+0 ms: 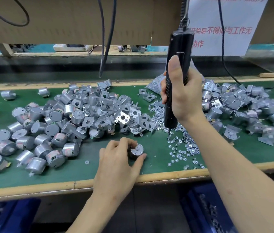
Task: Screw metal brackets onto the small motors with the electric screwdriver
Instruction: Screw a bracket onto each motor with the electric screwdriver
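Desk: a green mat [85, 173] with a pale wooden front edge, covered with parts across most of its width.
Left side: a heap of loose motors [40, 140], round and silver, reaching almost to the left hand [117, 163].
Middle: metal brackets [124, 116] mixed with more motors, just behind the left hand.
Right side: the right heap [242, 105] of motors and brackets lies behind the right forearm and is partly hidden by it.
Between the hands: spilled screws [181, 148]; a clear bag [156, 83] of them lies behind the right hand [181, 98].
Overhead: dark cables [103, 47] hang behind the middle pile; a paper notice [220, 31] with red characters hangs behind the tool.
Below the desk: blue crates [20, 214], one on each side.
Left hand pose: low, near the front edge, thumb and fingertips pinching one motor [137, 151].
Motor: stands on the mat, shaft end up, just left of the screws.
Right hand pose: raised, fist wrapped around the electric screwdriver [180, 47], thumb lying up along its body.
Screwdriver: black, upright, hung from above; its bit points down into the screws, though contact cannot be told.
Count: two hands, one screwdriver, one held motor, two cables, two crates, one white washer [87, 162]; the heaps are too many to count.
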The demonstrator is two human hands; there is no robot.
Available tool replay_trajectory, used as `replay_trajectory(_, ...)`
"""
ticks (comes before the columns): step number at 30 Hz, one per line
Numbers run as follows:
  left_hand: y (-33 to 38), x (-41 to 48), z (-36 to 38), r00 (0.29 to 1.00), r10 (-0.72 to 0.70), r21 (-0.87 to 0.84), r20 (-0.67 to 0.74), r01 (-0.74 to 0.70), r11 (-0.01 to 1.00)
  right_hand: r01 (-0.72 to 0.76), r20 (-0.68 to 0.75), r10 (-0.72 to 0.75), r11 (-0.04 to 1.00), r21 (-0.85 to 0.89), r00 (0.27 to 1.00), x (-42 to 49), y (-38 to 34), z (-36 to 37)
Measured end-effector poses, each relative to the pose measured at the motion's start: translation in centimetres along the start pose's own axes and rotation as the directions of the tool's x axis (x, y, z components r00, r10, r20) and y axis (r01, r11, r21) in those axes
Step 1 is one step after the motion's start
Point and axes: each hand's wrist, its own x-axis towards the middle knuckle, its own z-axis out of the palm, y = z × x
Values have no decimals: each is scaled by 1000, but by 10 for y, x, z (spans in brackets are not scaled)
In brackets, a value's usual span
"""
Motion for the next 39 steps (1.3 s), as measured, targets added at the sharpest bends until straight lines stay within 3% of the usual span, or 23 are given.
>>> replay_trajectory(4, 3, 1, -1, 999, 22, 19, -47, -21, 1000, -17, 19, 17, 1000, -13, 1000, -1, 3, 0)
replay_trajectory(12, 0, 0, 0, 1000, -16, -53, -8, 16, 998, -26, 18, 27, 1000, -13, 999, -3, 7, -1)
replay_trajectory(39, -1, 1, 3, 1000, -26, -56, -7, 26, 998, -41, -4, 41, 999, 2, 999, -9, 7, -2)
